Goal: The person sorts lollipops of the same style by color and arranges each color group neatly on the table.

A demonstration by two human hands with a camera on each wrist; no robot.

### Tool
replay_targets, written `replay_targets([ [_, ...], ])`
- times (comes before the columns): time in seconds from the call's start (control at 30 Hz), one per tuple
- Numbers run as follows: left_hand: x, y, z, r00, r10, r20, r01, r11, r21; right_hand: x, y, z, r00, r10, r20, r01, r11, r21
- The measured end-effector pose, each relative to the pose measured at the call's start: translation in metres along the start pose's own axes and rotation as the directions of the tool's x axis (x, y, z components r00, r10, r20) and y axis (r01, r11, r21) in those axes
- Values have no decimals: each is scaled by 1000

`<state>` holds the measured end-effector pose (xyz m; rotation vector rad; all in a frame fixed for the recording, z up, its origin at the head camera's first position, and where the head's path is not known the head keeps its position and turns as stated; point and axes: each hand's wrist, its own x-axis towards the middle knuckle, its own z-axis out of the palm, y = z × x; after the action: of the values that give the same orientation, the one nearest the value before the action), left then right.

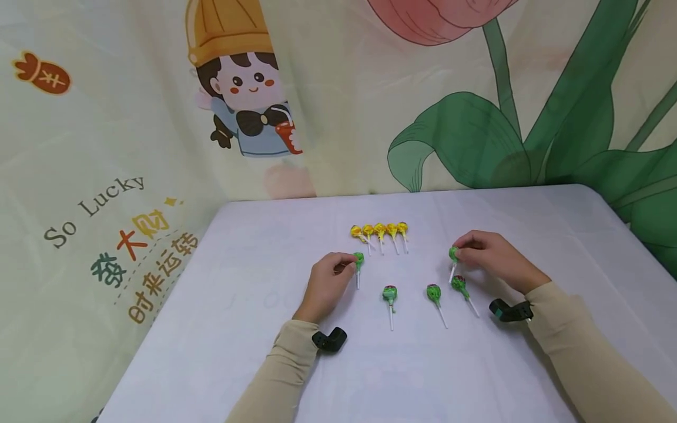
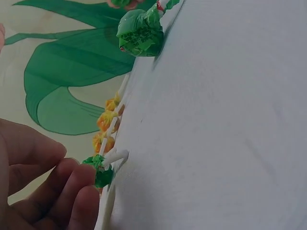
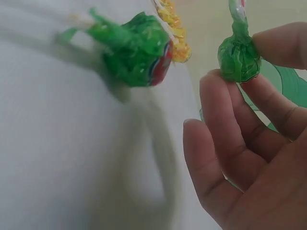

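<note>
In the head view my left hand pinches a green-wrapped lollipop at its candy end, its white stick pointing toward me. The left wrist view has that lollipop at the fingertips, partly hidden by them. Over on the right, my right hand holds another green lollipop by its wrapped head, stick hanging down. Thumb and fingers grip this lollipop in the right wrist view, raised off the table. Just below it lies a green lollipop with a tilted stick.
Two more green lollipops, one left and one right, lie between the hands. Behind them is a row of several yellow lollipops. A white cloth covers the table; a printed curtain hangs along its back edge.
</note>
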<state>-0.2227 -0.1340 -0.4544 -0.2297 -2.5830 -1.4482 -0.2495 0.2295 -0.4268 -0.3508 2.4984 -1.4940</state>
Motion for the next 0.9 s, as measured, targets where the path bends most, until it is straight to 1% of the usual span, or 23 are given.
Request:
replay_targets([
  [0.17, -5, 6, 1, 996, 85, 24, -86, 995, 49, 9, -14, 3, 1000, 1, 19, -1, 1000, 1],
  [0.3, -10, 11, 2, 992, 120, 48, -122, 991, 54, 14, -22, 5, 999, 11, 32, -12, 1000, 17],
  [0.4, -16, 15, 3, 988, 136, 74, -140, 989, 52, 16, -26, 8, 998, 23, 50, -25, 999, 46],
  [0.53, -22, 19, 8, 980, 165, 110, -174, 982, 74, 19, -26, 12, 998, 26, 59, -30, 997, 74],
  [0.63, -27, 22, 11, 975, 182, 128, -193, 977, 88, 21, -26, 14, 998, 22, 61, -27, 996, 81],
  [0.9, -36, 27, 16, 966, 201, 160, -220, 969, 110, 29, -31, 21, 996, 14, 89, -20, 997, 68],
])
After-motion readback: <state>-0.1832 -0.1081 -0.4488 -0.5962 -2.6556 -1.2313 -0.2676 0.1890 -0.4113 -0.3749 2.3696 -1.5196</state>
